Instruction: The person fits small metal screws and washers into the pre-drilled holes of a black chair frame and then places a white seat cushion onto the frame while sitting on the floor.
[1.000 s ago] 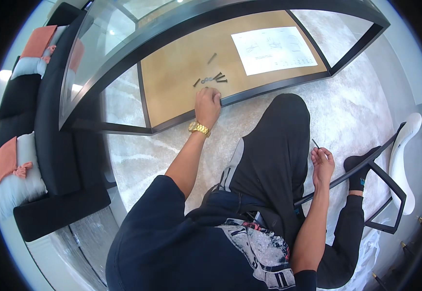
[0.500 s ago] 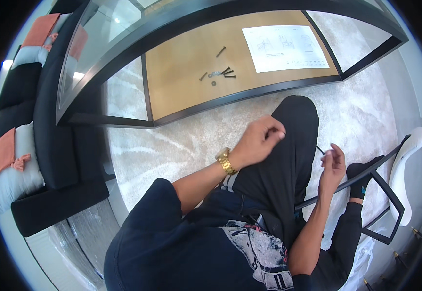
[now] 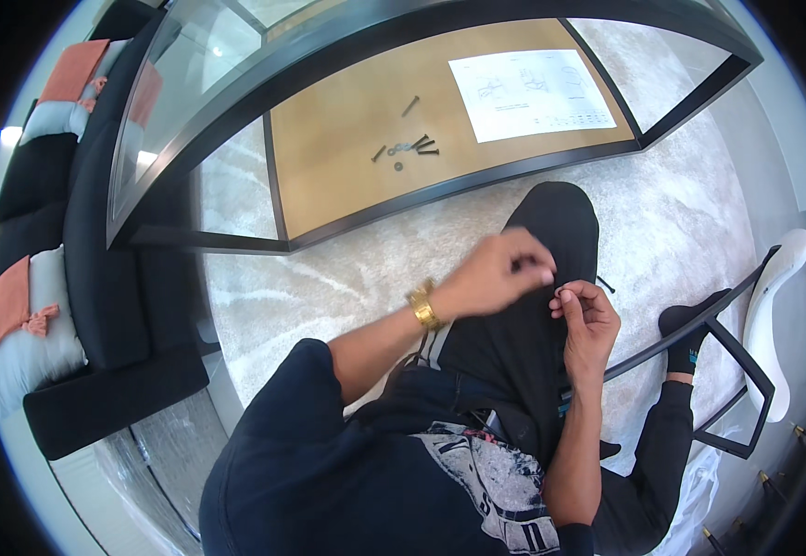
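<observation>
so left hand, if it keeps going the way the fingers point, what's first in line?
Probably the right hand. The left hand points rightward over the raised knee, fingertips almost at the right thumb and forefinger, which pinch something small. Depth is unclear; motion blur hides any contact.

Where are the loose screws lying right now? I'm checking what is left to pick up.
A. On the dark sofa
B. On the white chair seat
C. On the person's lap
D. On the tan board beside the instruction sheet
D: the loose screws lie in a small cluster on the tan board, left of the white instruction sheet, apart from both hands.
</observation>
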`<act>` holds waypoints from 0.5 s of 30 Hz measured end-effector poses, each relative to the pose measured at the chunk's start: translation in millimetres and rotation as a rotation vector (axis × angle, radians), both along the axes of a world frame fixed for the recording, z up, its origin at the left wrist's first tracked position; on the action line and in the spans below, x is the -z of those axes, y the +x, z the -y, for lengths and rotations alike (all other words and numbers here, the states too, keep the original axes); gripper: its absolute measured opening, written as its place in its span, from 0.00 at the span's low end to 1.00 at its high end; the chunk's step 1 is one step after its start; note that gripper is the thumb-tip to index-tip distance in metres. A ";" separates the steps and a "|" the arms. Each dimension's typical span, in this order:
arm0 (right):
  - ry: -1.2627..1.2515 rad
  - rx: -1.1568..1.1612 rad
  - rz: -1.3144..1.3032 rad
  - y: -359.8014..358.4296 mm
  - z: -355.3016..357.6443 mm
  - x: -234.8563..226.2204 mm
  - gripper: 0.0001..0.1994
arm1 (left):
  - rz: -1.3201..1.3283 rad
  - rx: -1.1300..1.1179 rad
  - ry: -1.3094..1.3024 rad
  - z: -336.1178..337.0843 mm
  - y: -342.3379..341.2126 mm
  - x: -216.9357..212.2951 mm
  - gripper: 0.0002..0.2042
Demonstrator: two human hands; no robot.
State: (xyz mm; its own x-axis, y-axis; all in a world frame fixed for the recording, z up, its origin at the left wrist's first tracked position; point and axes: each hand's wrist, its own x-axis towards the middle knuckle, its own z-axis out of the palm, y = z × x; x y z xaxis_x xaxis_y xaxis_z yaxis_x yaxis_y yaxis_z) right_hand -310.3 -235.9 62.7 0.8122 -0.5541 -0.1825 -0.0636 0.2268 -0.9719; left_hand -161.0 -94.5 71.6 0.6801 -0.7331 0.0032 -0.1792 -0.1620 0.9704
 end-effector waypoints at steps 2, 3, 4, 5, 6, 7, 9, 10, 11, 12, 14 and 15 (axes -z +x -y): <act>0.007 0.015 -0.039 -0.8 2.1 3.2 0.04 | 0.283 -0.210 0.071 -6.7 51.1 11.1 0.10; 0.008 0.027 -0.059 -2.2 4.5 4.6 0.04 | 0.257 -0.368 0.251 -9.8 83.1 8.9 0.11; 0.048 0.022 -0.042 -3.2 3.9 6.0 0.05 | 0.430 -0.546 0.252 -23.0 122.1 36.3 0.13; 0.085 0.022 -0.023 -4.0 5.2 8.9 0.05 | 0.512 -0.607 0.318 -36.1 160.3 52.9 0.16; 0.121 0.030 0.000 -3.9 7.5 10.3 0.05 | 0.660 -0.620 0.368 -44.2 194.9 62.7 0.18; 0.137 0.035 0.004 -3.6 9.0 11.8 0.06 | 0.811 -0.632 0.421 -50.2 221.9 70.5 0.19; 0.170 0.054 0.002 -4.9 11.4 14.6 0.06 | 0.765 -0.583 0.533 -49.4 253.8 87.9 0.18; 0.172 0.072 0.001 -4.7 12.2 13.1 0.06 | 0.741 -0.554 0.587 -46.7 263.2 92.1 0.18; 0.174 0.089 0.000 -3.6 12.4 10.2 0.07 | 0.732 -0.491 0.648 -46.3 271.8 95.4 0.17; 0.172 0.114 -0.002 -3.6 14.2 8.1 0.07 | 0.723 -0.422 0.703 -41.2 279.1 97.2 0.16; 0.154 0.128 -0.023 -4.9 16.7 8.8 0.07 | 0.706 -0.388 0.760 -43.2 286.0 103.2 0.14; 0.146 0.135 -0.036 -5.7 18.4 9.2 0.07 | 0.700 -0.420 0.757 -44.6 287.3 104.5 0.12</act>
